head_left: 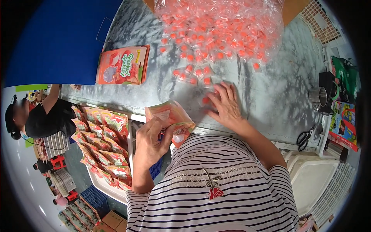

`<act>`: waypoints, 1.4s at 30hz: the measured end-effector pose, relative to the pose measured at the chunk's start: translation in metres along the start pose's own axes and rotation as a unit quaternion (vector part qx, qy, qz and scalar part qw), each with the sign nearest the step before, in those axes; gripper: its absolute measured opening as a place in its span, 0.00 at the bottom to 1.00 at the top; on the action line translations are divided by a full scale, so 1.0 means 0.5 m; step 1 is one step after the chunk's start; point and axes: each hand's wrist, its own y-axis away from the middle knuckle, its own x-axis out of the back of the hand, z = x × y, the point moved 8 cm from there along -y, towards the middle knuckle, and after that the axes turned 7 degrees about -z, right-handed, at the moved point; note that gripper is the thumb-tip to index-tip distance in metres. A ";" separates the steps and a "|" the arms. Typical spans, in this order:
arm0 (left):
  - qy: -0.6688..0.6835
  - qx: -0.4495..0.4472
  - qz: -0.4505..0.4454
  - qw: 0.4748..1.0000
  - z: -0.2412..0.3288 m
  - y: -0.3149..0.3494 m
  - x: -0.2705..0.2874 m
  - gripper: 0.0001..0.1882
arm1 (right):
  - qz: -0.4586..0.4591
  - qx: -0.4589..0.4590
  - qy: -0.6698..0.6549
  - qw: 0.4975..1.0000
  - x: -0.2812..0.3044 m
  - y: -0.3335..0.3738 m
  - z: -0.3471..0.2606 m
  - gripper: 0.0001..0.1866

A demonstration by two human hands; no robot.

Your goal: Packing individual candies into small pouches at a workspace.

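My left hand [150, 141] grips a red and pink candy pouch [176, 114] at the table's front edge, its top spread apart. Something white shows inside the pouch. On the tabletop, my right hand [225, 104] has its fingers spread, its fingertips beside a clear-wrapped orange-red candy [205, 100]. Whether they touch it I cannot tell. A few more wrapped candies [199, 72] lie just beyond that hand. Farther back is a large heap of the same candies [228, 34], partly in a clear plastic bag [266, 11].
Flat pouches [121, 65] are stacked at the table's left, beside a blue panel [58, 42]. Below them, a white tray [106, 185] holds rows of filled pouches. Black scissors [304, 140] and a metal cup [317, 96] sit at the right. A person in black [48, 118] works at the left.
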 end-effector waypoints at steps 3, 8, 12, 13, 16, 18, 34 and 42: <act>-0.012 -0.008 -0.003 1.000 0.003 -0.002 -0.003 0.07 | 0.000 0.028 0.003 1.000 -0.004 0.023 0.004 0.35; -0.017 -0.006 -0.028 0.999 0.007 -0.015 -0.013 0.06 | -0.007 -0.015 -0.041 0.999 0.025 0.021 -0.008 0.35; -0.010 -0.017 -0.023 1.000 0.015 -0.022 -0.016 0.05 | -0.010 -0.013 -0.019 1.000 -0.011 0.001 -0.039 0.34; -0.012 -0.017 -0.022 1.000 0.015 -0.021 -0.015 0.05 | -0.007 -0.005 -0.002 1.000 -0.023 -0.001 -0.049 0.32; -0.021 -0.011 -0.026 0.999 0.012 -0.018 -0.016 0.05 | -0.007 0.012 0.003 1.000 -0.045 -0.001 -0.059 0.29; -0.013 0.007 -0.021 1.000 0.008 -0.018 -0.012 0.05 | -0.018 0.017 0.056 0.998 -0.063 0.001 -0.055 0.28; -0.004 0.006 -0.003 1.000 0.001 -0.013 -0.001 0.03 | 0.066 -0.005 -0.041 0.997 -0.049 -0.040 -0.084 0.18; -0.008 -0.040 -0.011 0.999 0.022 -0.024 -0.001 0.04 | 0.047 0.079 0.064 0.994 -0.018 0.020 -0.026 0.12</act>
